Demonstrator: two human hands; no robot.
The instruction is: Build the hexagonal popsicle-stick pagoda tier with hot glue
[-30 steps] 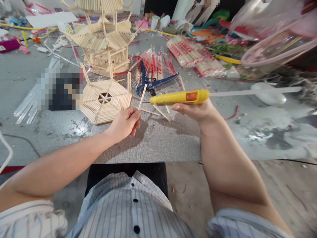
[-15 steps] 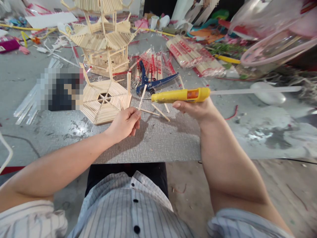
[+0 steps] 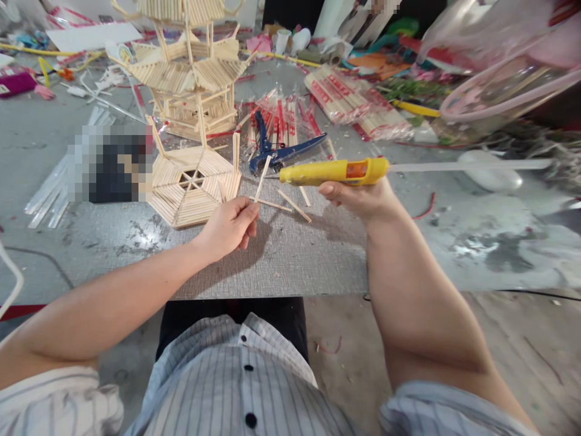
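Note:
My left hand (image 3: 230, 226) pinches a short wooden stick (image 3: 262, 177) that points up and away from me. My right hand (image 3: 358, 200) grips a yellow glue gun (image 3: 333, 172), its nozzle aimed left at the stick's upper end, with a clear glue rod (image 3: 467, 165) sticking out behind. Just left of the stick lies a flat hexagonal panel of wooden sticks (image 3: 193, 184) with a few upright posts. Behind it stands a tiered stick tower (image 3: 188, 69). Two loose sticks (image 3: 285, 204) lie on the mat under the glue gun.
Blue-handled cutters (image 3: 276, 151) lie behind the stick. Packets of wrapped chopsticks (image 3: 354, 100) spread across the back of the grey table (image 3: 476, 242). A clear plastic container (image 3: 503, 72) sits at the far right. Craft clutter lines the far edge; a blurred patch lies at left.
The glue gun has drifted slightly to the right and up. My left hand and its stick have stayed where they were.

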